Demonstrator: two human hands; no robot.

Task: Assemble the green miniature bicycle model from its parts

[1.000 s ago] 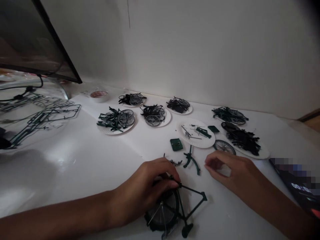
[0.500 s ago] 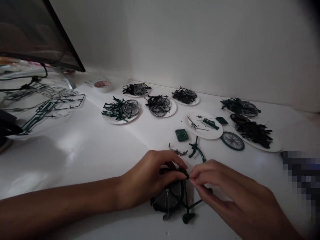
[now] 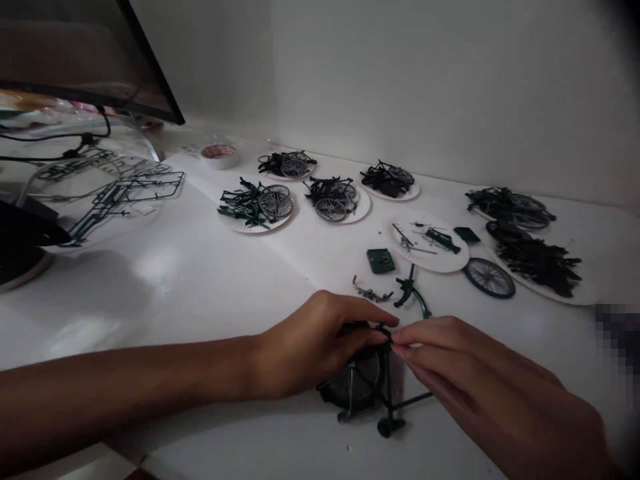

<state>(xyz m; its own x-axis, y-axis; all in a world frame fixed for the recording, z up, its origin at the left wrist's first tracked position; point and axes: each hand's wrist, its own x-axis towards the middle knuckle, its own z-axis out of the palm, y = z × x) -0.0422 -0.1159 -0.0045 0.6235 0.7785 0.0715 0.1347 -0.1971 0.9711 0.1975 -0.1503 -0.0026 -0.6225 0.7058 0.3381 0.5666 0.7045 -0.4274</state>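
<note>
A partly built dark green model bicycle frame with a spoked wheel (image 3: 367, 393) lies on the white table near the front. My left hand (image 3: 320, 343) is closed over the wheel and the top of the frame. My right hand (image 3: 480, 380) pinches its fingertips against the frame's top, right beside my left thumb; whatever small piece it holds is hidden. Just beyond lie a green curved fork piece (image 3: 413, 297) and a small grey part (image 3: 370, 292).
Several white paper plates (image 3: 453, 260) with heaps of dark model parts stand across the back. A loose spoked wheel (image 3: 489, 277) and a green square piece (image 3: 381, 260) lie between them. Plastic part sprues (image 3: 120, 193), a tape roll (image 3: 219, 153) and a dark monitor (image 3: 75, 53) are at left.
My right hand has come in from the right and closed its fingertips on the top of the frame beside my left hand. The view has shifted slightly to the left.
</note>
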